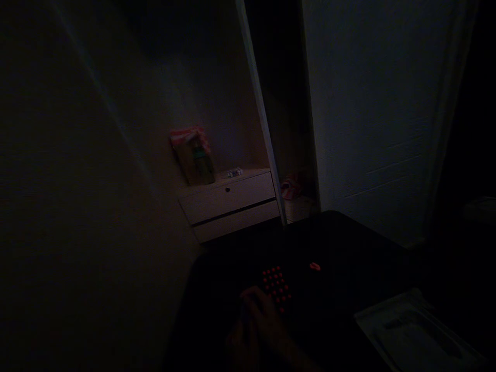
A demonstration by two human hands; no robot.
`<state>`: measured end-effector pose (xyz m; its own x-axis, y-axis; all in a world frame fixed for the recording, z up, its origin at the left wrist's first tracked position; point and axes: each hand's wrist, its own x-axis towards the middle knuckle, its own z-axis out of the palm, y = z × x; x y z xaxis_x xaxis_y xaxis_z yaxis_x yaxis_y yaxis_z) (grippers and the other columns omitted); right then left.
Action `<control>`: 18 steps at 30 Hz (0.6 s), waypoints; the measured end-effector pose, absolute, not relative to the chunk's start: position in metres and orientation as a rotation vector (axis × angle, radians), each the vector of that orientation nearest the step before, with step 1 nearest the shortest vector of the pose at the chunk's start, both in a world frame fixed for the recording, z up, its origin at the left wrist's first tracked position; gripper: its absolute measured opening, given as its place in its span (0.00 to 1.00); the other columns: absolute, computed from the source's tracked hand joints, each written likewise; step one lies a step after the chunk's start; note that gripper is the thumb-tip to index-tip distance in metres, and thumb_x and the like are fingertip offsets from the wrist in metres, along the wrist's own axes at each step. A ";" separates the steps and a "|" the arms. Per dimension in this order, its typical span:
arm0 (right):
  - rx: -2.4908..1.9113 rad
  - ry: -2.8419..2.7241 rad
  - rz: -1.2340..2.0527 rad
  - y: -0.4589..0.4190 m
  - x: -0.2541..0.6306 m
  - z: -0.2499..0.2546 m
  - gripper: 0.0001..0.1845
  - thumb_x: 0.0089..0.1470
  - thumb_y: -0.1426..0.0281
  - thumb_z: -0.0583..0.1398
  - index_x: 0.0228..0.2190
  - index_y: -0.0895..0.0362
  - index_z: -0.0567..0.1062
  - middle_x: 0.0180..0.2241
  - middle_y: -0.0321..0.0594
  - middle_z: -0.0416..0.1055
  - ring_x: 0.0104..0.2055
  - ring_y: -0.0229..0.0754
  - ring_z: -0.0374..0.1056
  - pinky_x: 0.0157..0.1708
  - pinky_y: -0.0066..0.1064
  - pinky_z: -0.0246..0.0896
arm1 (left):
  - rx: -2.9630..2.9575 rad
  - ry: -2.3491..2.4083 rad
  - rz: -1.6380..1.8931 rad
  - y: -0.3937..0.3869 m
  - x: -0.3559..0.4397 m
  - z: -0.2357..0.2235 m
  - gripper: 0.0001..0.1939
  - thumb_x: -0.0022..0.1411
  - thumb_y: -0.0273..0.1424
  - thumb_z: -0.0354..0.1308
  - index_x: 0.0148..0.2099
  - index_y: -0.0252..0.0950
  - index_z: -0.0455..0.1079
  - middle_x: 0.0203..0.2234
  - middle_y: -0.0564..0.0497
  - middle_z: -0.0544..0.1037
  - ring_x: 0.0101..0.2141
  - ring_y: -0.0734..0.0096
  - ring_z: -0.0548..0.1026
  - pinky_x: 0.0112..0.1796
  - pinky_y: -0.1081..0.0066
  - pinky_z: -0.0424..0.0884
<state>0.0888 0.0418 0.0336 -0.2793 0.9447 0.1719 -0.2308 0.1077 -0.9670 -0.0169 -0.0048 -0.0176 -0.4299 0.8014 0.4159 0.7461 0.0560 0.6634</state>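
The scene is very dark. Low in the middle of the head view, my right hand [264, 311] curls its fingers over a small dark, faintly bluish thing [244, 313] that I cannot make out. My left hand [245, 342] is close below, its fingers closed against the same spot; its outline is dim. Just beyond my right hand, several red dots [276, 284] stand in rows on the black table [228, 274]; what bears them is hidden by the dark. A small reddish piece [315, 266] lies farther right on the table.
A pale flat packet [411, 330] lies at the table's right front. Behind stands a cabinet with two drawers [232, 204], a red-topped bag [194, 155] and a small light item [234, 172] on it. A pale door panel [364, 113] rises at the right, a wall at the left.
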 end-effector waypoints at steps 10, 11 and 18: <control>-0.784 -1.336 1.393 0.042 0.087 0.030 0.12 0.58 0.60 0.57 0.36 0.54 0.77 0.33 0.37 0.74 0.37 0.42 0.69 0.38 0.30 0.62 | 1.664 2.190 1.292 -0.005 -0.019 -0.022 0.36 0.62 0.57 0.42 0.37 0.33 0.79 0.28 0.40 0.82 0.27 0.66 0.80 0.29 0.75 0.73; -0.779 -1.338 1.394 0.042 0.087 0.030 0.13 0.58 0.60 0.57 0.36 0.54 0.77 0.33 0.37 0.74 0.37 0.42 0.69 0.38 0.30 0.62 | 1.659 2.191 1.307 -0.004 -0.018 -0.022 0.36 0.62 0.57 0.42 0.37 0.33 0.79 0.27 0.40 0.82 0.27 0.66 0.80 0.29 0.75 0.72; -0.771 -1.321 1.395 0.042 0.087 0.032 0.13 0.57 0.59 0.57 0.35 0.54 0.76 0.33 0.37 0.74 0.38 0.43 0.69 0.38 0.31 0.61 | 1.663 2.221 1.382 -0.006 -0.014 -0.016 0.34 0.61 0.57 0.44 0.39 0.35 0.79 0.29 0.41 0.83 0.27 0.66 0.80 0.28 0.75 0.72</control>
<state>0.0874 0.0420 0.0322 -0.2736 0.9431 0.1892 -0.2401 0.1235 -0.9629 -0.0145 -0.0058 -0.0161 -0.4236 0.7871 0.4483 0.7497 0.0269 0.6613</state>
